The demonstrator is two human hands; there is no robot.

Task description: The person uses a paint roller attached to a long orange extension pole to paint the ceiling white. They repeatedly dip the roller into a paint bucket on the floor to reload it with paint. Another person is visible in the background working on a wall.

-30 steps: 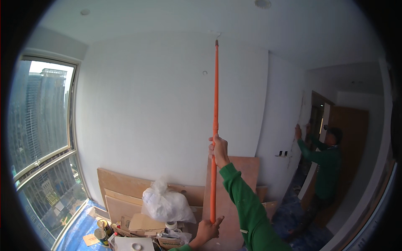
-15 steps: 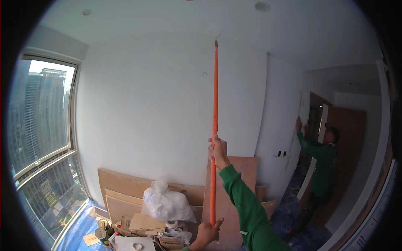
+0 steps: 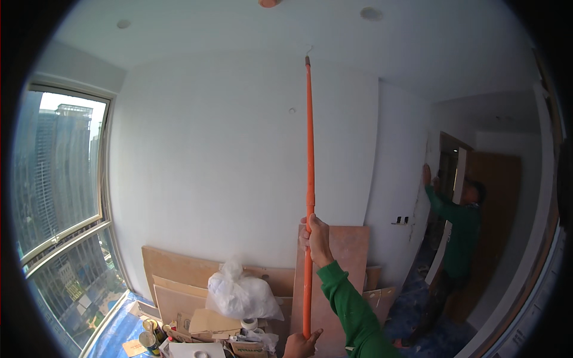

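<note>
An orange extension pole (image 3: 310,137) stands nearly upright in front of me. At its top, a small paint roller (image 3: 310,50) with a thin bent frame is up at the ceiling near the wall; its pale cover is hard to make out against the white. My right hand (image 3: 319,240), in a green sleeve, wraps round the pole just below its joint. Low in the view, my left hand (image 3: 302,345) closes round the pole's bottom end.
Brown boards (image 3: 334,280) lean against the white wall (image 3: 209,149). In front stand a white plastic bag (image 3: 243,292), cardboard boxes and tins (image 3: 148,340) on blue sheeting. Left is a tall window (image 3: 62,173); right, a co-worker (image 3: 459,238) in green touches the wall by a doorway.
Both my hands and the pole's joint have come down in the view. The lower end has shifted slightly right, and the roller remains up at the ceiling.
</note>
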